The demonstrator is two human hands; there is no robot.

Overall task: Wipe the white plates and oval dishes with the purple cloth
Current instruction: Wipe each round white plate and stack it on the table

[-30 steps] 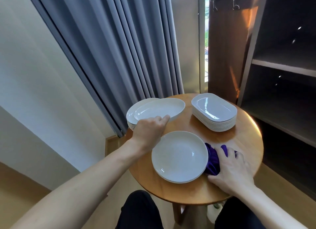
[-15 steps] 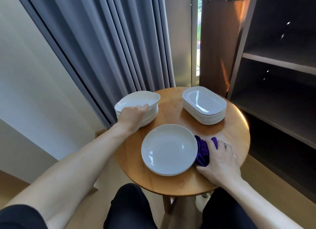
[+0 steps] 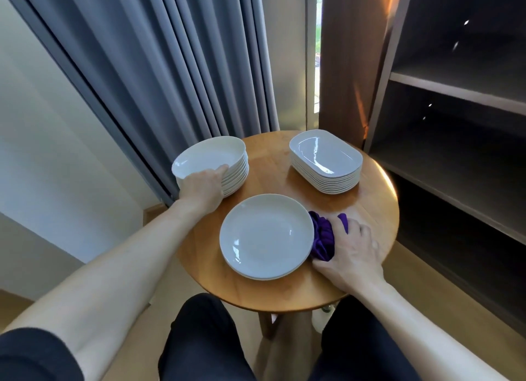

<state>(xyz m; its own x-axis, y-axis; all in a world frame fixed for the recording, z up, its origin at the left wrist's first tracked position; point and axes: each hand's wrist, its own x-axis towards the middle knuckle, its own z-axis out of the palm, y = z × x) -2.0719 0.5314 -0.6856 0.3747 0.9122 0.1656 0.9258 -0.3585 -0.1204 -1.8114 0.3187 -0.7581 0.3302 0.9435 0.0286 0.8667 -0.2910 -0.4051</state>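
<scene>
Top plate (image 3: pixel 209 155) now flat on stack (image 3: pixel 236 178), left grip (image 3: pixel 203 187) round its rim, right grip (image 3: pixel 351 255) round purple cloth (image 3: pixel 323 238) beside front plate (image 3: pixel 266 235).

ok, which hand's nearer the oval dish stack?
Right. The right hand grips the purple cloth in front of the oval dish stack; the left hand holds the round plate stack, farther off.

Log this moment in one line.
left hand: holds round plate stack | right hand: grips purple cloth on table | front plates: beside cloth

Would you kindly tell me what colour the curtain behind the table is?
The curtain is a plain blue-grey, seen in the head view.
</scene>
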